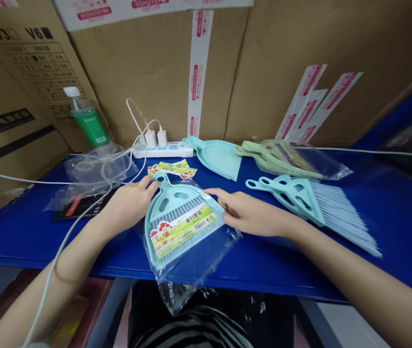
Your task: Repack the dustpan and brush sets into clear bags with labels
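Bagged dustpan-and-brush set (182, 224), light blue, flat at the near side of the blue table (271, 268), handle pointing away, bag film drooping over the edge. Left hand (131, 200) at its handle, fingers bent; right hand (244, 210) touching its right rim, index finger extended. Hands well apart; cannot tell whether either grips. Farther left, black phone (82, 205) under a white cable; to the right, overlapping light-blue brushes (343, 212). Beyond: loose labels (173, 169), light-blue dustpan (218, 157), green bagged set (281, 162). Behind, power strip (180, 150), green-labelled bottle (92, 123), then tall cartons (148, 72)
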{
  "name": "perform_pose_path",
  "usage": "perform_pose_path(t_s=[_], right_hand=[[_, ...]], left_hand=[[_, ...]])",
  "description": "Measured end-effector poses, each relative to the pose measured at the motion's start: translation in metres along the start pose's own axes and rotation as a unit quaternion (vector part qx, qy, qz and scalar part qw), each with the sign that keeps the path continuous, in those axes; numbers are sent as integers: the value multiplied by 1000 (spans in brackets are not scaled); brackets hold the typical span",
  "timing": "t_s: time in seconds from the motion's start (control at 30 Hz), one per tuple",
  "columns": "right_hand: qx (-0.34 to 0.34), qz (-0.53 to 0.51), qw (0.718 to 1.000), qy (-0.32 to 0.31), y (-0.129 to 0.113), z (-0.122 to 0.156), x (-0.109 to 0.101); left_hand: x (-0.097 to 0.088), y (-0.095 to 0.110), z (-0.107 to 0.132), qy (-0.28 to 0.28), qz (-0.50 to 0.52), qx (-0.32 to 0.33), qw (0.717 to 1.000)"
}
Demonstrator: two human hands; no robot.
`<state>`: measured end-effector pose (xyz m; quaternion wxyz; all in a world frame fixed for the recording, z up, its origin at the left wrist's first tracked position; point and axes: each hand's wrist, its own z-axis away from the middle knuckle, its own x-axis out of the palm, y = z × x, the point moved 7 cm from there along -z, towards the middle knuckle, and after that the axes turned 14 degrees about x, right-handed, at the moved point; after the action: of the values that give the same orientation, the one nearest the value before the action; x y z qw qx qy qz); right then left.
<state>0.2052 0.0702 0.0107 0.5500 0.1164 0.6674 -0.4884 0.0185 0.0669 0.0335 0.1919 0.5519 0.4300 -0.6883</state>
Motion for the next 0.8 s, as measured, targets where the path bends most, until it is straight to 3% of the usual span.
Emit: perform_pose_path(t_s=[0.8], right_hand=[[-11,-8,1000,1,0,-1,0]], left_hand=[[-1,1,-1,-16,-15,3,1000]])
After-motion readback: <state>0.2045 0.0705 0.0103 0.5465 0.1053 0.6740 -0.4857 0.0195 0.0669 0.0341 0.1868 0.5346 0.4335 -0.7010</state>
